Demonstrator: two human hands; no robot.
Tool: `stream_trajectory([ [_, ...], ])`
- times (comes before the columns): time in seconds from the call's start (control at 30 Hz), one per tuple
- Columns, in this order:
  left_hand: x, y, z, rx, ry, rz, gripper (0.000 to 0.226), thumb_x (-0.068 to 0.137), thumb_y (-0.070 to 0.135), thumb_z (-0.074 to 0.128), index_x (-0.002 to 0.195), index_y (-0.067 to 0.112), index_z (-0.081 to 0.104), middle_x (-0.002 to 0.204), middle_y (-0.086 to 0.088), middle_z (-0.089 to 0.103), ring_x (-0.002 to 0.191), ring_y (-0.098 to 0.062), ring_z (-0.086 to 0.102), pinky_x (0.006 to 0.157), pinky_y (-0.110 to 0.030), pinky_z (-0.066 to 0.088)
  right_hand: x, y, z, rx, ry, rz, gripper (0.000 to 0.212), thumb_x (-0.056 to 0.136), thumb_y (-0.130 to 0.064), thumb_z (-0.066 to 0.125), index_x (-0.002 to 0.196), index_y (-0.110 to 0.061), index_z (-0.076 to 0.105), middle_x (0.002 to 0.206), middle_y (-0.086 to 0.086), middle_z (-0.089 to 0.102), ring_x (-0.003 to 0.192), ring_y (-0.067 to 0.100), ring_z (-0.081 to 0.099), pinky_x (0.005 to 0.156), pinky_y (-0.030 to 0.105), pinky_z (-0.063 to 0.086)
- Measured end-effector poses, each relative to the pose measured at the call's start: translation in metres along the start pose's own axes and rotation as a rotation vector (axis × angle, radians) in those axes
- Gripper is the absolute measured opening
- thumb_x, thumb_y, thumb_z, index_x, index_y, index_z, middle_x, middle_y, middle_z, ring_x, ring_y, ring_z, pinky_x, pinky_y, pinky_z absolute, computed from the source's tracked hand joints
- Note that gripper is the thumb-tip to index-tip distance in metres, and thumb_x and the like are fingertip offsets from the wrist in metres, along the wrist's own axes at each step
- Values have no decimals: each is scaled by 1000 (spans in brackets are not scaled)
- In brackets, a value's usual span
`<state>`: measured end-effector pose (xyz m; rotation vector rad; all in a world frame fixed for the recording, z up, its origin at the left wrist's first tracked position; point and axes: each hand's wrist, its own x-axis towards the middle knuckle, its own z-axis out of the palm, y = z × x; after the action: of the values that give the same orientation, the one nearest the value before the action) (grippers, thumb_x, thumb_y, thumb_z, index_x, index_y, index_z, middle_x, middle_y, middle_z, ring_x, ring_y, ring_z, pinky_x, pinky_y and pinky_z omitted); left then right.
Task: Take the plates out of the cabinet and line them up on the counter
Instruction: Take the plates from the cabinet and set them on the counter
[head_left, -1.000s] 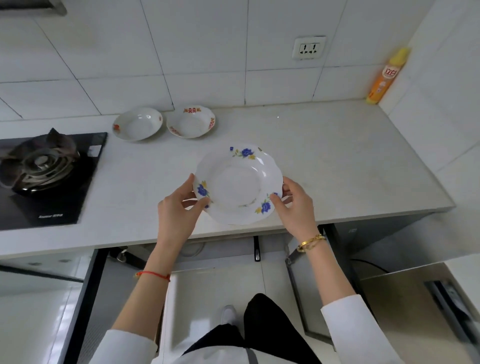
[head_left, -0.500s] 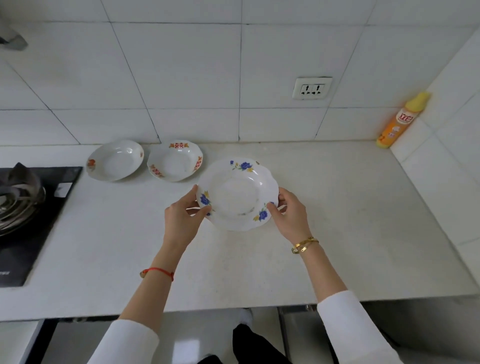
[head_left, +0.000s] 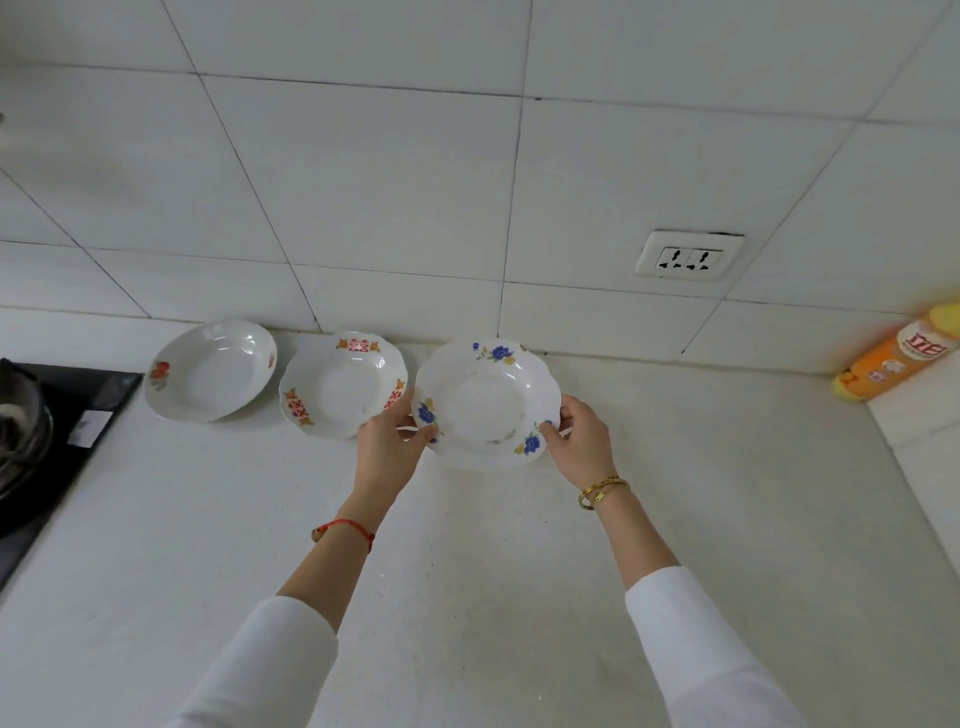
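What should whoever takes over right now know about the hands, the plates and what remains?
Left hand: grips the left rim of the blue-flower plate.
Right hand: grips its right rim.
The plate is at the back of the counter, right of the red-pattern plate; whether it has touched down is unclear.
Done: orange-flower plate and red-pattern plate lie side by side by the wall.
Left: release this plate in line. The cabinet is out of view.

- The stove (head_left: 31, 436) is cut off by the left edge.
- The orange bottle (head_left: 901, 358) is blurred, its label unreadable, its top cut off at the right.
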<state>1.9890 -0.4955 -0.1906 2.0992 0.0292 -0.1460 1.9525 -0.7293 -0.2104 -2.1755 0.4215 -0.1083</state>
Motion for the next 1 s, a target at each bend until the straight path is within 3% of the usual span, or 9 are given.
stream_trajectory([
  [0.2,47,-25,23,16,-10,-97,65,82,10,73,141,18,48,108,-2,70,86,-13,65,88,-26,51,47,14,26,-21,-48,36,24,85,-10,60,110,-11,61,98,4,62,77,12,56,60,9,37],
  [0.3,57,-35,29,22,-21,-128,65,82,9,72,141,16,47,113,-5,69,93,-17,66,93,-32,52,62,22,39,-40,-67,50,23,85,-10,60,108,-11,61,98,6,63,81,16,58,60,10,40],
  [0.4,63,-41,35,30,-31,-144,64,82,7,72,141,14,47,120,-8,66,103,-24,65,98,-41,51,70,28,48,-66,-77,59,21,85,-10,60,105,-12,61,98,8,64,83,19,60,65,21,50],
  [0.53,67,-41,40,42,-46,-154,64,84,5,69,142,9,43,124,-9,63,107,-27,64,98,-40,49,74,33,53,-74,-89,79,28,85,-10,61,113,-13,59,104,8,62,88,20,61,70,21,46],
  [0.7,74,-48,45,61,-59,-195,70,85,7,68,147,10,35,129,-10,62,115,-27,61,102,-48,47,77,36,56,-94,-94,95,29,86,-11,61,115,-13,59,105,9,61,83,16,58,61,10,39],
  [0.93,74,-47,46,115,-94,-208,70,88,10,66,149,9,32,131,-10,60,120,-28,56,105,-43,43,77,39,59,-125,-96,113,28,86,-12,61,114,-13,59,103,7,60,84,17,58,64,14,41],
  [1.0,73,-45,43,134,-119,-205,70,88,13,66,149,9,31,133,-9,58,121,-28,55,105,-42,42,76,38,58,-140,-106,133,27,86,-15,62,112,-12,58,103,7,60,90,21,60,70,22,49],
])
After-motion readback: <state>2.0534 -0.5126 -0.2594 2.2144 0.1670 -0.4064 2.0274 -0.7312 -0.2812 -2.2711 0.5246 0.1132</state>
